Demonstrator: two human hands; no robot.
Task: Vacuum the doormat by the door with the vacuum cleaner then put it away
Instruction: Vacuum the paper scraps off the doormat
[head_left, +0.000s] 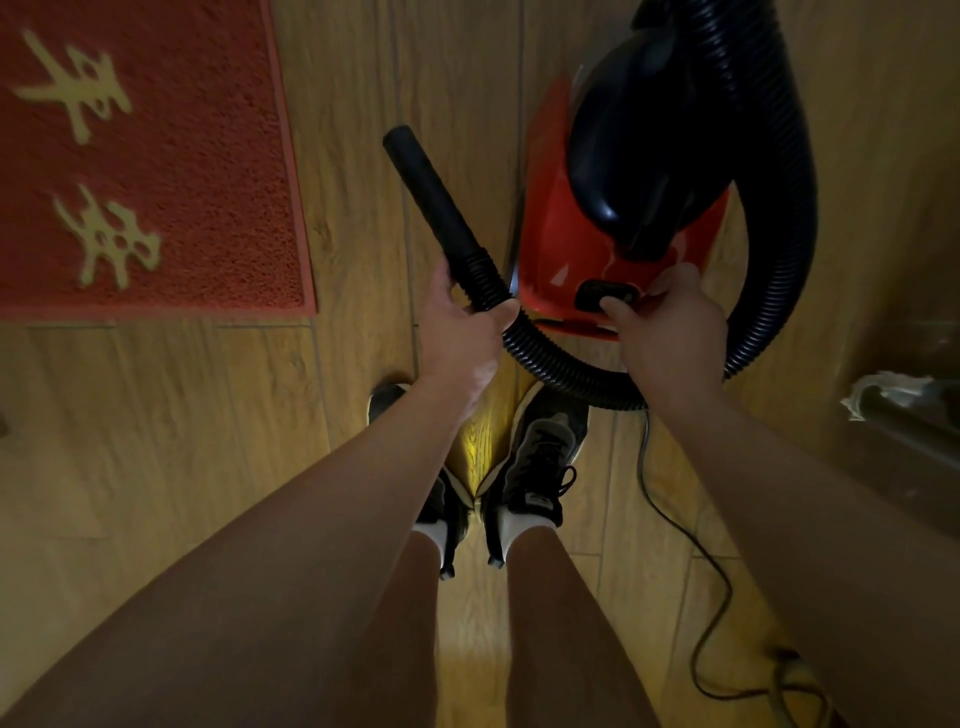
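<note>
Left hand (460, 325) is wrapped around the ribbed black hose (779, 249) just behind its smooth rigid nozzle (428, 189), which points up-left away from the palm; right hand (670, 327) is curled on the rear of the glossy red-and-black vacuum cleaner (613, 208), thumb on the black switch (608, 296). Coarse red doormat (156, 156) with yellow characters lies well left of the left hand on wood-plank floor (156, 441), cropped by the frame. Thin cord (670, 519) trails back below the right wrist, its end blurred.

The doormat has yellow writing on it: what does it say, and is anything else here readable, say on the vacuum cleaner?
Red doormat: two large yellow Chinese-style characters, seen sideways and cut off by the picture's edge; I cannot read them reliably.
Vacuum cleaner: no readable label or brand visible.
Black shoes: no legible markings.
</note>
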